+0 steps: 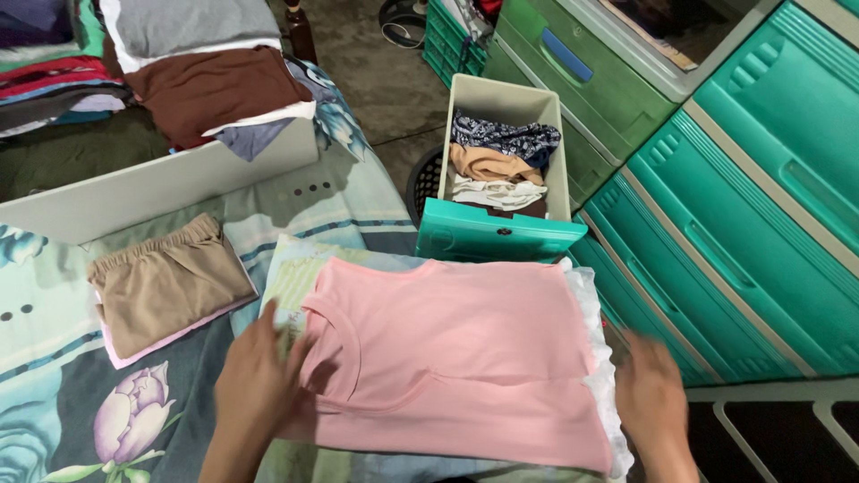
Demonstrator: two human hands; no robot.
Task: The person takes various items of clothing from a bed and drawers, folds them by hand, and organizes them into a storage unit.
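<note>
The pink sleeveless top (465, 358) lies flat on the near bedspread (54, 402). The left hand (255, 380) presses its neckline edge, fingers spread; the right hand (651, 394) (blurred) rests open at its right hem.

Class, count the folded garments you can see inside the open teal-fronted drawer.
4 show in the open white plastic drawer with teal front: a navy patterned garment at the back, then a tan one, a cream one, and a dark one nearest the front. More may lie beneath.

No packages, labels, signs or screens in view — only cloth, drawers and bedding.
</note>
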